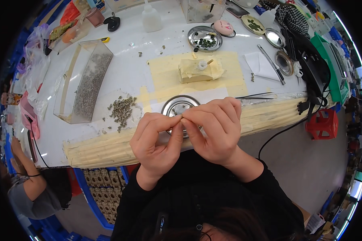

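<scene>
My left hand [157, 142] and my right hand [215, 128] meet at the fingertips, each pinched closed. Whatever sits between the thumbs and forefingers is too small to make out. Just beneath them, partly covered, lies a round shiny metal dish [171, 102] near the table's front edge. A loose pile of small greyish-brown parts [122, 110] is spread on the table left of my left hand. Beyond the dish, a tape-wrapped block [197, 75] carries a tiny white cup [202, 65] with a thin stick in it.
At left stands a clear box [88, 86] of small grey parts. Farther back are a metal dish of dark green pieces [207, 43] and a white squeeze bottle [150, 18]. Tweezers [257, 96] and a pen [271, 64] lie at right. Another person's arm [30, 176] shows at far left.
</scene>
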A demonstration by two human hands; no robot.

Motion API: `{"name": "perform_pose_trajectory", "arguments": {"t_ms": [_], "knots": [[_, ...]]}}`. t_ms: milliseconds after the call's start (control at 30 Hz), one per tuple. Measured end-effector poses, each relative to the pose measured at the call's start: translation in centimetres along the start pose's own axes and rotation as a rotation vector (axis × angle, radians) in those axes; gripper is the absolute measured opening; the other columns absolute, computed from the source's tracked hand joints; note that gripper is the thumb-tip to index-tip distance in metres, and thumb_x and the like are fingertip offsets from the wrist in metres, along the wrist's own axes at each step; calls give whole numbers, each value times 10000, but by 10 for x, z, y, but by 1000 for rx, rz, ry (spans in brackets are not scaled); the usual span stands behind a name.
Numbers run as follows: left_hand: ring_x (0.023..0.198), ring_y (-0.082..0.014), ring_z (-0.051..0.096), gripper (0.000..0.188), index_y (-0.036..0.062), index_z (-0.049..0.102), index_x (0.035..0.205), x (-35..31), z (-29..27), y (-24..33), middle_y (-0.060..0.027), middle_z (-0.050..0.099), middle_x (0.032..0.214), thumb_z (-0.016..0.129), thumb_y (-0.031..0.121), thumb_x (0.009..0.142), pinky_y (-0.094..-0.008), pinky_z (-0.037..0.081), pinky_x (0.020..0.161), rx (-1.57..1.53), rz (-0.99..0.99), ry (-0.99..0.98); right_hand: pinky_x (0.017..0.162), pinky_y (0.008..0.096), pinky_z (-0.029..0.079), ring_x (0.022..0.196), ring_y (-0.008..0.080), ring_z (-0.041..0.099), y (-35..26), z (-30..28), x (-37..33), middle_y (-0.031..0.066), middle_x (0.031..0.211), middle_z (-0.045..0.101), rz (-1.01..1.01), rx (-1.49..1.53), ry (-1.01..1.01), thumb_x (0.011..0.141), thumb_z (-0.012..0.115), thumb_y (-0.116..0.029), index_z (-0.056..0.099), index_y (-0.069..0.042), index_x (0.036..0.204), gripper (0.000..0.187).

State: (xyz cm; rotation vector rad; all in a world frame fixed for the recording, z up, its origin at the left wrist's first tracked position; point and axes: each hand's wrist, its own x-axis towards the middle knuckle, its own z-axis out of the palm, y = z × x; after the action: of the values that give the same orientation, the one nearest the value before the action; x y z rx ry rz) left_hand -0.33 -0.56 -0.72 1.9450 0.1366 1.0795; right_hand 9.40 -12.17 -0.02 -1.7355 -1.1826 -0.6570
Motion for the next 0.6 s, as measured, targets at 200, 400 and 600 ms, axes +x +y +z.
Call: {"name": "perform_pose_trajectory", "arguments": {"t_ms": [200, 400, 600], "knots": [[724, -190, 632, 175, -33, 703, 917, -1, -1, -2, -107, 662, 824, 745, -112, 767, -270, 495, 640, -40, -67, -13, 784, 332, 375, 759, 177, 569, 0, -5, -2, -29, 871, 660, -63, -52, -32, 732, 791, -144, 723, -130, 938, 217], [717, -178, 623, 170, -33, 695, 909, 2, -3, -1, -104, 661, 819, 752, -112, 770, -266, 486, 635, -113, -81, -43, 759, 328, 383, 752, 175, 577, 4, -6, 4, -13, 841, 667, 108, 231, -81, 735, 792, -71, 718, -108, 906, 190], [704, -194, 617, 169, -28, 700, 905, 3, -2, 0, -107, 659, 807, 775, -99, 770, -276, 478, 630, -69, 8, -33, 740, 325, 407, 721, 189, 578, 0, -9, 6, 31, 796, 666, 410, 526, -178, 841, 730, -44, 696, -67, 885, 61]]}}
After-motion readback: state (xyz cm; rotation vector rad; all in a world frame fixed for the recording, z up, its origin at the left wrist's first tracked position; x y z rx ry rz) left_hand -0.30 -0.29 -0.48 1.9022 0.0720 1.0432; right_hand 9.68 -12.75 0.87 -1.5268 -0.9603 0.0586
